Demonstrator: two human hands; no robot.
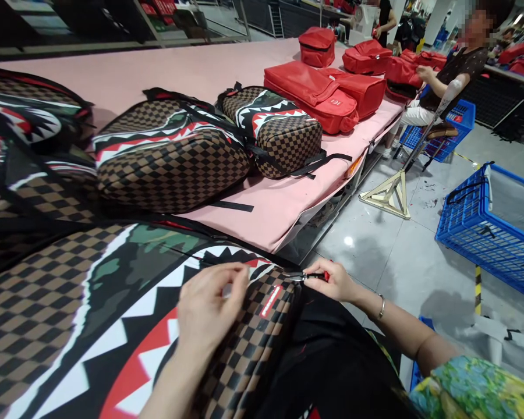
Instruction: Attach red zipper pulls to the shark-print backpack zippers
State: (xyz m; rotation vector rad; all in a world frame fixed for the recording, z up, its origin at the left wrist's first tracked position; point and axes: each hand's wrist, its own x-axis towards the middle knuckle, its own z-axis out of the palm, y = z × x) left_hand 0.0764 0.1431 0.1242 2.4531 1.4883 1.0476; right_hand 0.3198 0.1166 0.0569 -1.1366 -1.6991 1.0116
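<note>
A large checkered backpack (pixel 39 273) with a printed shark mouth lies before me, its near side stretching across the lower left. My right hand (pixel 334 282) grips a pair of thread snips (pixel 312 276) with red on the handle; the metal blades point left, at the seam near the backpack's corner. Over the printed teeth, my left hand (pixel 209 299) is curled, thumb close to the bent fingers; whatever they pinch, if anything, is hidden. Between the hands is a small red-and-white label (pixel 271 301) on the checkered side panel.
More shark-print backpacks (pixel 174 157) lie on the pink-covered table (pixel 271 218). Red bags (pixel 310 87) stand farther along it. A seated person (pixel 449 81) handles one. Blue crates (pixel 484 227) and a pale triangular stand base (pixel 388 195) are on the floor at right.
</note>
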